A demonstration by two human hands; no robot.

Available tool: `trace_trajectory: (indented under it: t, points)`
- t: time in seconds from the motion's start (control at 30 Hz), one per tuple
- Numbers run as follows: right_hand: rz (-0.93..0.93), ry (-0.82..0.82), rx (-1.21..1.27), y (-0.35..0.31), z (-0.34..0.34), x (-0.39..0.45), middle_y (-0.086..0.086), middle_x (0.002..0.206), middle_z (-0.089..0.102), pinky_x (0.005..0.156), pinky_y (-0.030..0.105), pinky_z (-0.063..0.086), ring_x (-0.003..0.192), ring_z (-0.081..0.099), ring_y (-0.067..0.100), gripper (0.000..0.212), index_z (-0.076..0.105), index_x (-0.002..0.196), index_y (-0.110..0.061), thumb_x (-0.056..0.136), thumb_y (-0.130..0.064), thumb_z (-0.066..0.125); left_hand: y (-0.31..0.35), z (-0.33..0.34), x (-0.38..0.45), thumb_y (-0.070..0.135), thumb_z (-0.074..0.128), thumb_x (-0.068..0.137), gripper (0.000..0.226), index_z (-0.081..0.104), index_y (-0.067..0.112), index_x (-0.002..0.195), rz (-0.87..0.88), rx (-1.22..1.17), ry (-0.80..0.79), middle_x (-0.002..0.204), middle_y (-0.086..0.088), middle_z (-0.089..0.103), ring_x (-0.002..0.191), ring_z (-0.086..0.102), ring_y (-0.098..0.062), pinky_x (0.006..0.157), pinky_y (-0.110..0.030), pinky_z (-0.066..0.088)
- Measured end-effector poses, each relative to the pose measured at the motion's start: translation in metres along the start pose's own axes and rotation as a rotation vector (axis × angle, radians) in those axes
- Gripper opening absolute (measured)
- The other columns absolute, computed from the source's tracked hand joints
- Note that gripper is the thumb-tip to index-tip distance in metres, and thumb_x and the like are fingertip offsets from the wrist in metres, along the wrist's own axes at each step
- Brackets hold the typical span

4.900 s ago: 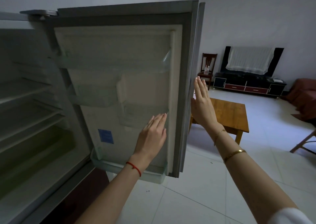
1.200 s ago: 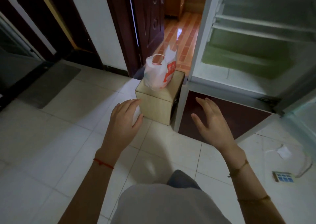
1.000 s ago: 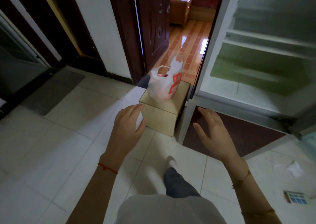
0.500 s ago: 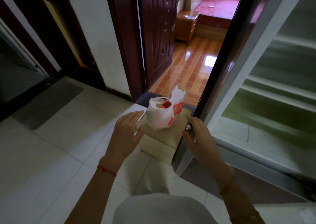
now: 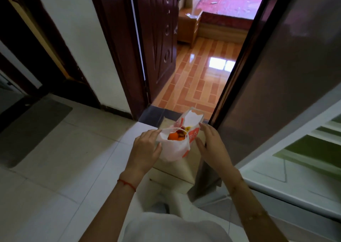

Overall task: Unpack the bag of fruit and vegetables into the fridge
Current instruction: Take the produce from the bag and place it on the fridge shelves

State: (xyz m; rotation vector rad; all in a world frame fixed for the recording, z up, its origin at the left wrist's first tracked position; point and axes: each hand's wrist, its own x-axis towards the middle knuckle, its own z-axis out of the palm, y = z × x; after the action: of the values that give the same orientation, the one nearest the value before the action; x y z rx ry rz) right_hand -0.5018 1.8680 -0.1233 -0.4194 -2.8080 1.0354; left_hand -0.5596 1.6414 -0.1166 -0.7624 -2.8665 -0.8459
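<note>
**Left hand pinches the bag's handle; right hand spread beside it**

The left hand point(image 5: 145, 150) pinches the near handle loop of the plastic bag point(image 5: 174, 149), thumb and fingers curled on the thin white strip and pulling the mouth open. The right hand point(image 5: 210, 144) sits at the bag's 3 o'clock side with fingers spread and relaxed; whether they touch the plastic is hard to make out.

The fridge point(image 5: 295, 112) fills the frame from 1 to 4 o'clock, its dark side panel tall and its pale interior with greenish shelves cut off by the right edge. At 12 o'clock an open doorway point(image 5: 199, 79) shows a red-tiled floor and part of a bed, with a dark wooden door point(image 5: 156, 44) at 11 o'clock. A grey mat point(image 5: 31, 131) lies at 9 o'clock, partly out of frame.

The bag stands on a small box point(image 5: 177, 169) at centre, just beside the fridge's side. Inside, an orange fruit point(image 5: 173, 136) and something yellow show; the rest of the contents are hidden by the plastic.
</note>
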Motion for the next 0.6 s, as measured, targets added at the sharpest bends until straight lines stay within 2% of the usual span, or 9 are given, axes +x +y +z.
trace_trajectory:
  t: [0.13, 0.27, 0.33, 0.43, 0.6]
  points:
    - [0.014, 0.066, 0.027, 0.0, 0.01, 0.045, 0.002, 0.151, 0.039, 0.111, 0.042, 0.042, 0.137, 0.041, 0.018, 0.055, 0.037, 0.147, -0.019, 0.097, -0.029, 0.057, -0.024, 0.012, 0.041, 0.028, 0.06, 0.093, 0.039, 0.058, 0.015, 0.13, 0.028, 0.003, -0.067, 0.121, -0.005, 0.065, 0.106, 0.061, -0.019, 0.09, -0.03, 0.048]
    - [0.061, 0.111, -0.009, 0.012, 0.022, 0.092, 0.002, 0.147, 0.043, 0.107, 0.044, 0.046, 0.134, 0.044, 0.02, 0.051, 0.041, 0.143, -0.02, 0.096, -0.027, 0.059, -0.036, 0.032, 0.069, 0.032, 0.057, 0.094, 0.037, 0.057, 0.019, 0.129, 0.011, -0.079, -0.219, 0.121, -0.002, 0.064, 0.101, 0.062, -0.016, 0.089, -0.03, 0.055]
    - [0.137, 0.106, -0.035, 0.021, 0.027, 0.117, 0.002, 0.148, 0.043, 0.106, 0.043, 0.047, 0.134, 0.045, 0.021, 0.052, 0.04, 0.144, -0.02, 0.096, -0.03, 0.059, -0.039, 0.044, 0.081, 0.033, 0.058, 0.094, 0.04, 0.055, 0.02, 0.131, 0.012, -0.113, -0.287, 0.124, -0.001, 0.063, 0.104, 0.062, -0.016, 0.091, -0.029, 0.054]
    - [0.207, 0.082, -0.039, 0.034, 0.038, 0.148, 0.003, 0.149, 0.041, 0.105, 0.045, 0.049, 0.133, 0.046, 0.022, 0.054, 0.038, 0.145, -0.021, 0.096, -0.03, 0.058, -0.039, 0.062, 0.097, 0.034, 0.057, 0.094, 0.041, 0.055, 0.021, 0.133, -0.014, -0.132, -0.375, 0.127, -0.002, 0.062, 0.109, 0.061, -0.019, 0.095, -0.034, 0.053]
    - [0.281, 0.023, -0.071, 0.054, 0.058, 0.187, 0.007, 0.151, 0.037, 0.106, 0.044, 0.048, 0.135, 0.044, 0.027, 0.058, 0.034, 0.148, -0.018, 0.096, -0.024, 0.059, -0.05, 0.11, 0.115, 0.037, 0.053, 0.095, 0.034, 0.063, 0.017, 0.121, -0.158, -0.23, -0.506, 0.124, -0.001, 0.062, 0.11, 0.059, -0.019, 0.094, -0.039, 0.053]
